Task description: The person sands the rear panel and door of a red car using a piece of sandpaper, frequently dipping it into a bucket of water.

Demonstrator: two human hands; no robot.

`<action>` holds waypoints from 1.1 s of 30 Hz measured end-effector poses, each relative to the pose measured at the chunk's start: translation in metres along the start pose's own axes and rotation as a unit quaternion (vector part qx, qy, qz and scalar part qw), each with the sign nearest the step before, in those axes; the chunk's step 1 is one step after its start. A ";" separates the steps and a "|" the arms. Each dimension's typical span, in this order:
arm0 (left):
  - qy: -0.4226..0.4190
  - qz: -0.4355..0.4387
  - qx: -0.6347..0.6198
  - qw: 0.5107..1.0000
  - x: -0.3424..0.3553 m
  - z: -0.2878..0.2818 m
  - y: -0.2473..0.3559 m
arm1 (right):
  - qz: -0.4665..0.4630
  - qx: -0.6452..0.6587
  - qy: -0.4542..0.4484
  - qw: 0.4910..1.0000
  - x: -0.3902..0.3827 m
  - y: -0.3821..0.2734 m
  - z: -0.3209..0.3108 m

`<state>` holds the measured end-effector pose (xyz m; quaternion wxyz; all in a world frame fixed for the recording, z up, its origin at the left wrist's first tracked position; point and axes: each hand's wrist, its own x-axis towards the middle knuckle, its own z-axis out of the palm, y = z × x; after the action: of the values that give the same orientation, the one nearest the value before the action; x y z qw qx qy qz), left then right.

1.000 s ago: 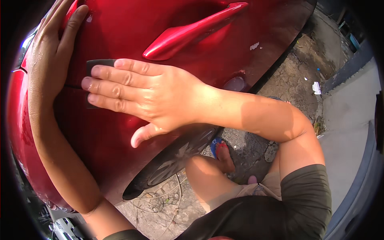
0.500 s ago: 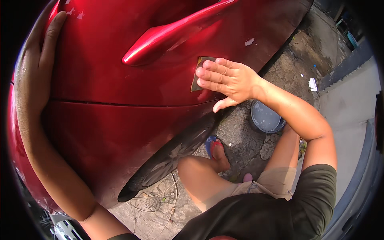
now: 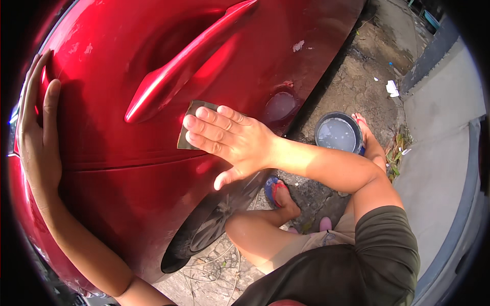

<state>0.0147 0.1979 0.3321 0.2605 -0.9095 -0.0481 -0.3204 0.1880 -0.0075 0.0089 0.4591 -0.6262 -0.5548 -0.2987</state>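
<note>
My right hand (image 3: 235, 136) presses a small dark sheet of sandpaper (image 3: 185, 127) flat on the red car body (image 3: 122, 204). Its fingers lie straight over the sheet, holding it to the paint, and the thumb points away. Just beyond the sheet is the red door handle (image 3: 178, 66), with its recess behind it. On the far left my left hand (image 3: 41, 130) rests open on the car's side, fingers stretched out and part of them turned from view. A panel seam runs between my two hands.
A dark bucket (image 3: 317, 133) of cloudy water stands on rough concrete beside my sandalled foot. Under the body is the car's wheel (image 3: 212, 229), with thin cable (image 3: 237, 275) lying near it. A grey wall (image 3: 439, 137) borders the right side. White scraps (image 3: 392, 88) lie by it.
The view has shifted, so the car and bucket sit differently in it. My right hand and the sandpaper have moved left along the panel, closer to the door handle. The left hand stays on the car.
</note>
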 end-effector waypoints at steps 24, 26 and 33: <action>-0.088 0.093 0.175 0.976 -0.032 0.043 0.147 | 0.455 0.109 0.229 0.854 -0.126 0.120 0.033; -0.097 0.101 0.190 0.972 -0.033 0.043 0.141 | 0.407 0.096 0.216 0.882 -0.118 0.088 0.050; -0.073 0.134 0.164 0.975 -0.032 0.042 0.121 | 0.504 0.131 0.223 0.824 -0.178 0.076 0.077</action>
<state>0.0434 0.1179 0.2313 0.4421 -0.8737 0.0032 -0.2030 0.2151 -0.0099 -0.1975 0.7344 -0.6691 -0.0785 -0.0823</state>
